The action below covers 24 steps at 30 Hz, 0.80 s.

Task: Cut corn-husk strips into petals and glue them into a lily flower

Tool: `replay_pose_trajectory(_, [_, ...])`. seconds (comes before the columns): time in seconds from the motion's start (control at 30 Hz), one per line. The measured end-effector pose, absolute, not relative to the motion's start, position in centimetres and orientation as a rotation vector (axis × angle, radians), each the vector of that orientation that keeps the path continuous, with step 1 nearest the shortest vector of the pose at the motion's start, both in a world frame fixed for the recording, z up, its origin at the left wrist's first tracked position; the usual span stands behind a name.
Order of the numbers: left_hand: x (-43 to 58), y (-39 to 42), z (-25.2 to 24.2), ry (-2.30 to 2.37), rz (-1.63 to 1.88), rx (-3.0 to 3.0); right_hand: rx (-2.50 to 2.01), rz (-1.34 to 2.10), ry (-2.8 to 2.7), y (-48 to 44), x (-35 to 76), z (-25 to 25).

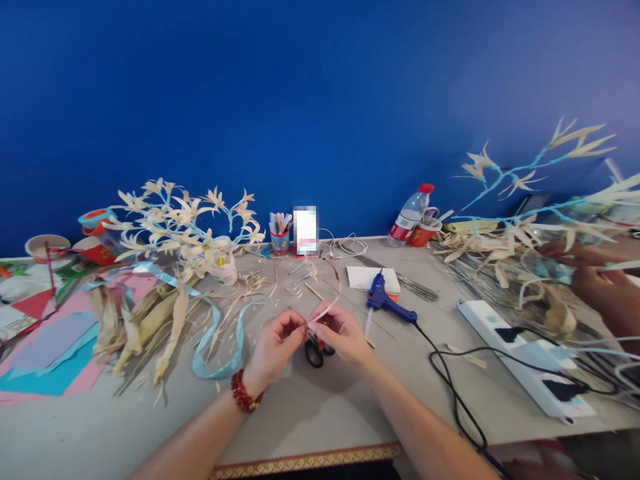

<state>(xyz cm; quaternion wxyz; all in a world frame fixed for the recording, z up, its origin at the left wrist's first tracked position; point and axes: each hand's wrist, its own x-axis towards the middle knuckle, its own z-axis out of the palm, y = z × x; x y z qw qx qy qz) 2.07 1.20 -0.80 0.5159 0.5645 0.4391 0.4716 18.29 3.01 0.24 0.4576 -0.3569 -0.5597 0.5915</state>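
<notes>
Over the middle of the table, my left hand (277, 343) and my right hand (343, 333) meet with fingertips pinched together. Between them they hold a long, thin pale strip (336, 300), which looks like dried husk. It curves up and away from my right fingers toward a brownish tip; its lower end is hidden in the fingertips. Black-handled scissors (314, 353) lie on the table just beneath my hands. A blue glue gun (385, 297) rests to the right on a white card (356, 277). Small pale scraps are scattered beyond my fingers.
Husk flowers on blue stems (187, 213) stand at left, near dried husks (135, 327), blue ribbon (210, 363) and coloured paper (55, 347). A power strip (525, 363), trailing cords and a bottle (410, 217) are at right. Another person's hand (593, 283) works at far right.
</notes>
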Motion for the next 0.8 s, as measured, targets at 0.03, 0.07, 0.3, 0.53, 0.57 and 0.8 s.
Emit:
replay_pose_trajectory(0.03, [2.1, 1.2, -0.9, 1.080, 1.139, 1.384, -0.907, 1.380, -1.444, 2.9, 18.3, 0.2])
replay_pose_trajectory(0.07, [2.0, 1.2, -1.0, 1.110, 1.148, 1.406, -0.930, 1.282, -1.519, 2.9, 18.3, 0.2])
replay_pose_trajectory(0.3, [2.2, 1.1, -0.8, 1.285, 1.188, 1.586, -0.779, 0.754, -1.761, 2.4, 18.0, -0.5])
replay_pose_trajectory(0.53, [1.7, 1.4, -0.7, 1.375, 1.220, 1.641, -0.775, 0.705, -1.676, 1.9, 18.0, -0.6])
replay_pose_trajectory(0.57, [1.5, 1.5, -0.6, 1.394, 1.231, 1.627, -0.785, 0.700, -1.648, 1.9, 18.1, -0.7])
replay_pose_trajectory(0.8, [1.8, 0.8, 0.8, 1.164, 1.205, 1.802, -0.936, 1.018, -1.450, 2.5, 18.2, -1.1])
